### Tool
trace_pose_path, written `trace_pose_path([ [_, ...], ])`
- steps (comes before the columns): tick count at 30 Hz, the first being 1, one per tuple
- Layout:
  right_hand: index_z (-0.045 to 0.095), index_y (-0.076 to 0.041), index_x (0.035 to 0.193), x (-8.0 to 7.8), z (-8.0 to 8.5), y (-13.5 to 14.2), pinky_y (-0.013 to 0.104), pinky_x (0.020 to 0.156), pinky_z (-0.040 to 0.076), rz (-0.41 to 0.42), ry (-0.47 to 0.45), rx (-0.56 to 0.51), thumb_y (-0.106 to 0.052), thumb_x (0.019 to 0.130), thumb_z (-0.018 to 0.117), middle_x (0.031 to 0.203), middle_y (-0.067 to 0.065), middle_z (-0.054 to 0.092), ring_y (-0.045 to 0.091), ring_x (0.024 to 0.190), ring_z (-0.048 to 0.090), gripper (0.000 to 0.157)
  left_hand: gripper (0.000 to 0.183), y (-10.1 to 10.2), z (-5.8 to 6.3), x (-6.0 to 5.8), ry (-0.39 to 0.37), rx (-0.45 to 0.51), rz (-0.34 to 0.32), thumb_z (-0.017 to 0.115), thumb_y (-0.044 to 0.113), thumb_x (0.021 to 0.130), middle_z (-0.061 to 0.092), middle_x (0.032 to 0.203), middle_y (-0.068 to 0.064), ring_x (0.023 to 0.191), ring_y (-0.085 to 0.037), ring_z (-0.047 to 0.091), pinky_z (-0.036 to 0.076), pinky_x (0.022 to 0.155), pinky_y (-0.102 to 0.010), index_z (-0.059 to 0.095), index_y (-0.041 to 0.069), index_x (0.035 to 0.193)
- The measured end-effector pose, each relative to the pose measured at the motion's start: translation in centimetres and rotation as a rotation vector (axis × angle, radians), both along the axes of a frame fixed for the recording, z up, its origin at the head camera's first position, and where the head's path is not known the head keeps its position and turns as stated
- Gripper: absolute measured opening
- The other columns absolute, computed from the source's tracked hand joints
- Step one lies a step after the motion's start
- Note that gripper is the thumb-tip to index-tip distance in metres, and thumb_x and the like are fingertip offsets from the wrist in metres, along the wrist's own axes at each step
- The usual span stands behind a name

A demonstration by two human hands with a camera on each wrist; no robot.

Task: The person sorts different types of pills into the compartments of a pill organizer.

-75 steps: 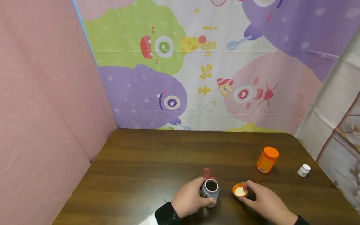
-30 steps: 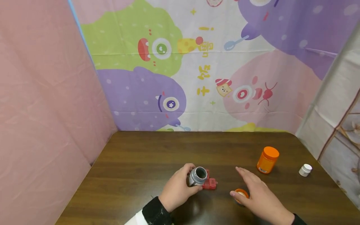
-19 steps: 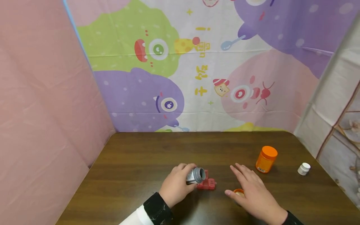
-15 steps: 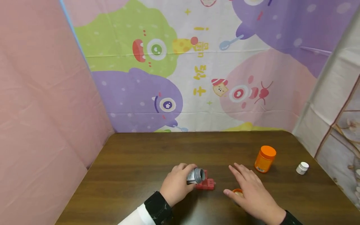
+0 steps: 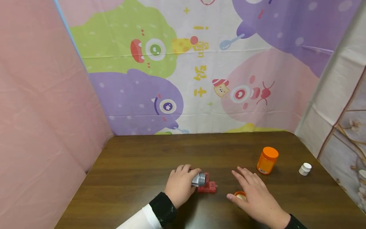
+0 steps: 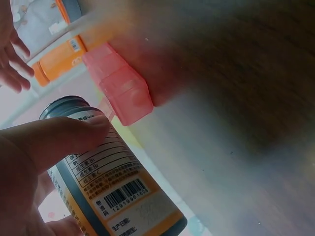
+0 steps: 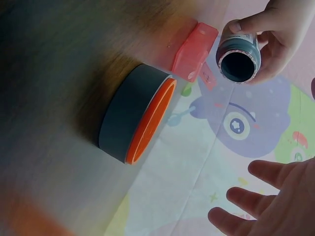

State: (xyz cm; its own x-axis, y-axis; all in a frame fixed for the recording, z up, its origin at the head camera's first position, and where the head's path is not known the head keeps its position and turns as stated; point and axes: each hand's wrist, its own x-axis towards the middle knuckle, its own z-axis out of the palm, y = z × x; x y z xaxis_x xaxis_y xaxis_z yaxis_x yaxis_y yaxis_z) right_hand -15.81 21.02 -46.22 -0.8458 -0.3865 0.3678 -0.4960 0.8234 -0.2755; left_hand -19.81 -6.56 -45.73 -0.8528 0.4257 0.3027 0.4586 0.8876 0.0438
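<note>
My left hand [image 5: 179, 187] grips a grey supplement bottle [image 5: 199, 180], tipped nearly onto its side with its uncapped mouth pointing right. The bottle is beside and above a red pill box [image 5: 208, 187], partly hiding it. In the left wrist view, the thumb presses across the printed label [image 6: 115, 191], and the translucent pill box [image 6: 120, 86] lies beyond the bottle's neck. My right hand [image 5: 258, 197] is spread with straight fingers and holds nothing. Beneath it a dark cap [image 7: 129, 110] with an orange rim lies inside-up on the table, partly hidden in the head view.
An orange jar [image 5: 267, 160] with its lid on stands beyond my right hand. Further right is a small white bottle [image 5: 305, 169]. A cartoon-printed cloth [image 5: 200, 121] hangs along the far edge of the wooden table [image 5: 137, 159].
My right hand has released the cap and spread its fingers. My left hand has moved the bottle left, tipping it from upright to nearly sideways by the pill box.
</note>
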Motion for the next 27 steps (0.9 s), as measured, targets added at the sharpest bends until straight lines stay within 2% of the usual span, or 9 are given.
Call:
trace_pose_path([
  [6, 0.049, -0.006, 0.139, 0.0, -0.2, 0.2, 0.060, 0.105, 0.024, -0.003, 0.001, 0.009, -0.064, 0.086, 0.058, 0.146, 0.017, 0.039, 0.033, 0.132, 0.030, 0.080, 0.055, 0.3, 0.2, -0.2, 0.012, -0.042, 0.005, 0.082, 0.026, 0.073, 0.062, 0.115, -0.002, 0.103, -0.024, 0.052, 0.048, 0.081, -0.049, 0.063, 0.034, 0.124],
  [16, 0.049, -0.006, 0.139, 0.2, -0.4, 0.5, 0.060, 0.106, 0.023, 0.000, -0.018, 0.004, -0.065, 0.085, 0.058, 0.147, 0.016, 0.038, 0.032, 0.132, 0.029, 0.080, 0.053, 0.7, 0.4, -0.4, 0.038, -0.081, -0.028, 0.078, 0.017, 0.075, 0.061, 0.115, -0.002, 0.109, -0.024, 0.047, 0.045, 0.088, -0.048, 0.064, 0.034, 0.123],
  [27, 0.049, -0.006, 0.138, 0.3, -0.5, 0.6, 0.060, 0.105, 0.024, -0.007, -0.008, 0.004, -0.063, 0.083, 0.062, 0.146, 0.015, 0.039, 0.031, 0.132, 0.030, 0.080, 0.051, 1.1, 0.0, -0.5, 0.067, -0.133, -0.059, 0.079, 0.021, 0.076, 0.058, 0.122, -0.003, 0.116, -0.024, 0.041, 0.041, 0.094, -0.048, 0.063, 0.035, 0.123],
])
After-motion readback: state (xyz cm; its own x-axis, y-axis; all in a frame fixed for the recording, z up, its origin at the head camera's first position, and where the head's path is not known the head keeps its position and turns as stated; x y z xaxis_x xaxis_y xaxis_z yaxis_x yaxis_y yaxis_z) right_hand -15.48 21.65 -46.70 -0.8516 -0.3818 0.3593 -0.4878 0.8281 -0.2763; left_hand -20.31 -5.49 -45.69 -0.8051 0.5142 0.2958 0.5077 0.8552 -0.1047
